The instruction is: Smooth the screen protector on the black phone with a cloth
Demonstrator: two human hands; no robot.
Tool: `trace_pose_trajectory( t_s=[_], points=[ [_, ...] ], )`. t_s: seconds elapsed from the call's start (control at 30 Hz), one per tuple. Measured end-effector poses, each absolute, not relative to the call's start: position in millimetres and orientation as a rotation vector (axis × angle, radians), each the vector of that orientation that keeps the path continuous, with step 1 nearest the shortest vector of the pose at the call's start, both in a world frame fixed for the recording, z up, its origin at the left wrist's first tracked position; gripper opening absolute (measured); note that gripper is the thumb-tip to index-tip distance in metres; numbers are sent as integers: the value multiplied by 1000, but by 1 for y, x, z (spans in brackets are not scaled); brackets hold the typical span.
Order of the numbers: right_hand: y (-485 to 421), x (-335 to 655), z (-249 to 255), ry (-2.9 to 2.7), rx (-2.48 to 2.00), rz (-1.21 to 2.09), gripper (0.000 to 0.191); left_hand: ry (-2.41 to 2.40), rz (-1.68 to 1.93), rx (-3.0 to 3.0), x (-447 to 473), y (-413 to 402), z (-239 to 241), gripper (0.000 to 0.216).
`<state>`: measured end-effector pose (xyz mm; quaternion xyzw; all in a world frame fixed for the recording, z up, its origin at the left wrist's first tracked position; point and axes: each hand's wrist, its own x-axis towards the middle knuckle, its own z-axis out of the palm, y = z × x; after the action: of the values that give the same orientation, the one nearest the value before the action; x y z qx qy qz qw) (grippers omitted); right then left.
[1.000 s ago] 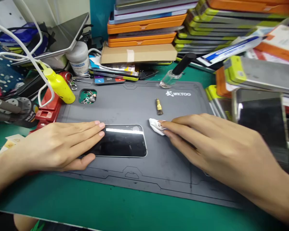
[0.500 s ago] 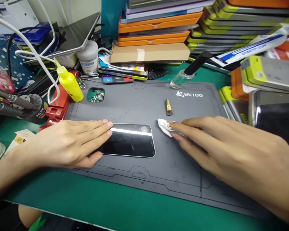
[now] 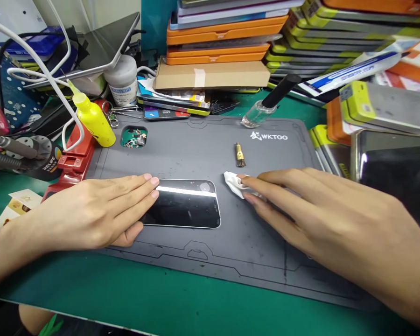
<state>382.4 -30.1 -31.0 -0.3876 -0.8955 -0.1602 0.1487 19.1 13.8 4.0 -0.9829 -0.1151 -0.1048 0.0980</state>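
Left hand point(image 3: 94, 212), fingers straight, rests on the phone point(image 3: 185, 211), which uneven pressure could slide; right hand point(image 3: 336, 224) pinches tissue point(image 3: 233, 184).

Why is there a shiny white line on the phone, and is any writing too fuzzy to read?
In the head view, the white stripe is glare on the phone, probably a reflected light; also in the head view, the mat shows readable WKTOO letters, but the smallest print on the jar can't be read.
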Motion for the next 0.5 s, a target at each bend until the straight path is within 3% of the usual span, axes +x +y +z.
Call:
trace_pose_trajectory(
  t_s=[0.5],
  points=[
    [-27,383,-29,-2594,-1076,-482,20,-325,-254,-2876,19,14,9,41]
  ],
)
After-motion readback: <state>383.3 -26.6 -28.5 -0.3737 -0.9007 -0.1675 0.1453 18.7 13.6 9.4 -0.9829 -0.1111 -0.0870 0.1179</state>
